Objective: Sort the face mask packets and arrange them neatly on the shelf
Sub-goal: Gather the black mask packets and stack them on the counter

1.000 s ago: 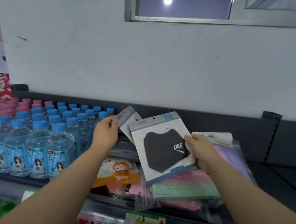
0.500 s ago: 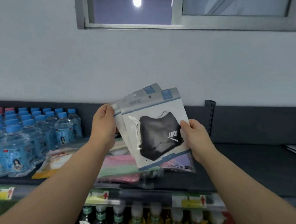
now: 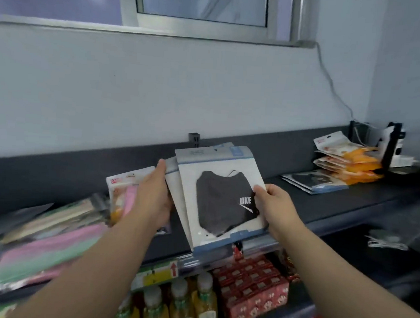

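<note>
The dark shelf (image 3: 364, 207) runs from near left to far right, and its layout explains the job. A loose heap of mixed packets (image 3: 49, 244), pink and green among them, sprawls over the left end. The far right end carries sorted piles, well apart from that mess. An orange stack (image 3: 347, 163) sits furthest right, with a flat black stack (image 3: 314, 183) just beside it on its left, each kind by itself.

Between heap and piles, raised in front of the shelf, are the black mask packets (image 3: 216, 196). There are at least two, slightly fanned, and the front one shows a dark mask with white lettering through its window. They are held upright and face-on, probably so the fronts can be read and the edges squared before they go to the black stack. A pink and orange packet (image 3: 122, 190) stands tilted just behind the left hand; whether that hand touches it I cannot tell.

The left hand (image 3: 151, 202) grips the left edge of the rear packet, with its fingers running up along it and the thumb hidden. The right hand (image 3: 275, 203) pinches the front packet's right edge, thumb on the face and fingers behind. Holding opposite edges likely stops the slippery sleeves from sliding apart.
</note>
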